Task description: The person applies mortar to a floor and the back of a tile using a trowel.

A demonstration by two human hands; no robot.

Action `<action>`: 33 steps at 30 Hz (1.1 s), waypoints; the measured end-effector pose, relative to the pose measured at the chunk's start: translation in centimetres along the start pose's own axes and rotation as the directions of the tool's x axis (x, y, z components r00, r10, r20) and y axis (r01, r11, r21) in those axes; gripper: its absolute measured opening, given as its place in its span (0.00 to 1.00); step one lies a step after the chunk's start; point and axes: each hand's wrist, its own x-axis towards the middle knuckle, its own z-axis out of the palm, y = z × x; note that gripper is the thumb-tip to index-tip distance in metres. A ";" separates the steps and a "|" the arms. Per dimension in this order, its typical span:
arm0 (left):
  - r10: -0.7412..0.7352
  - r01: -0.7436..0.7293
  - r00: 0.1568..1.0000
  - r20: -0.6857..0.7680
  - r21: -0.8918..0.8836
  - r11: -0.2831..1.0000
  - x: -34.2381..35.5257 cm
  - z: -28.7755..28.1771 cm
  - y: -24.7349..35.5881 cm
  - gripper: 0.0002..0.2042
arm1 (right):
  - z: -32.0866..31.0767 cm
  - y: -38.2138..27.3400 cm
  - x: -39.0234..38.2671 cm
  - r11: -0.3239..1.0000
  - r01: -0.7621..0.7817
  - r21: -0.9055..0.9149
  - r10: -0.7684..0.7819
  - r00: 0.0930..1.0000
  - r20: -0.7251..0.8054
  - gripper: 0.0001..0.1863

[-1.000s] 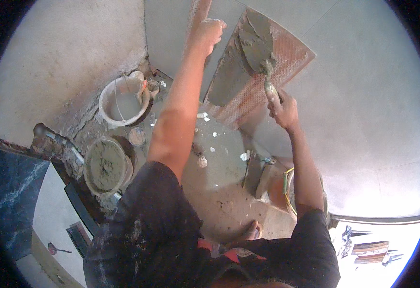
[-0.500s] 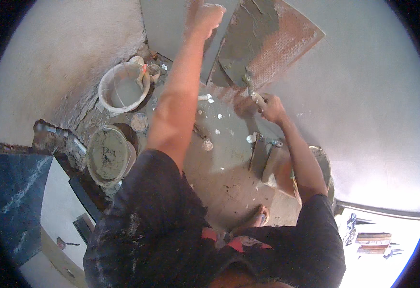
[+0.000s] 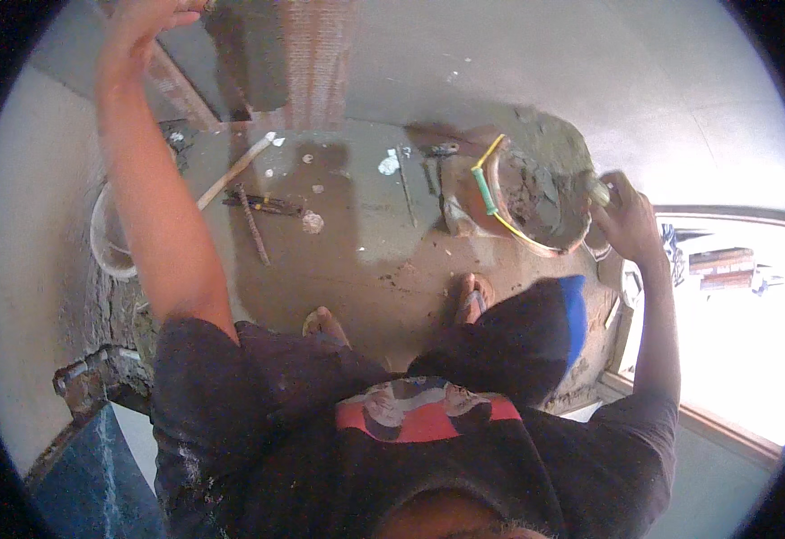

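At the upper left, my left hand (image 3: 154, 31) is closed at the edge of a mortar-coated tile (image 3: 319, 67); the picture's upper edge cuts off part of the grip. The tile leans upright, grey mortar covering part of its ribbed reddish back. My right hand (image 3: 628, 220) is wrapped around the pale handle of a trowel (image 3: 598, 192), at the right rim of a bucket (image 3: 498, 180). Rough grey mortar (image 3: 536, 193) lies in the bucket, where the trowel's blade is hard to make out. The bucket's yellow wire handle has a green grip (image 3: 485, 191).
A hammer-like tool with a long wooden handle (image 3: 238, 171), a rusty rod (image 3: 253, 225) and a thin stick (image 3: 407, 187) lie on the wet floor. A white bucket (image 3: 110, 234) stands partly behind my left arm. My feet (image 3: 473, 296) are below; a bright opening (image 3: 716, 332) is at the right.
The view has swung right. My right hand has carried the trowel from the tile's coated back to the mortar bucket. My left hand stays by the tile.
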 end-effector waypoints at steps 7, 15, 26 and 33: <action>0.169 -0.376 0.833 0.527 0.313 0.873 -1.8 22.8 7.0 0.17 | 3.5 11.7 -1.5 0.933 -0.124 -0.339 0.101 0.991 -0.086 0.12; -0.267 0.040 0.763 0.589 0.369 0.928 -8.5 41.1 -1.8 0.28 | 7.5 8.8 8.9 0.786 0.122 -0.606 -0.130 0.991 0.032 0.08; -0.017 -0.010 0.846 0.532 0.049 0.999 -8.6 43.3 -7.2 0.07 | 11.0 6.0 5.0 0.749 0.316 -0.582 -0.374 0.927 0.023 0.12; -0.311 0.371 0.834 0.456 -0.047 0.927 -9.9 43.3 -2.8 0.08 | 10.0 5.1 -0.4 0.995 -0.064 -0.074 0.079 0.971 0.227 0.18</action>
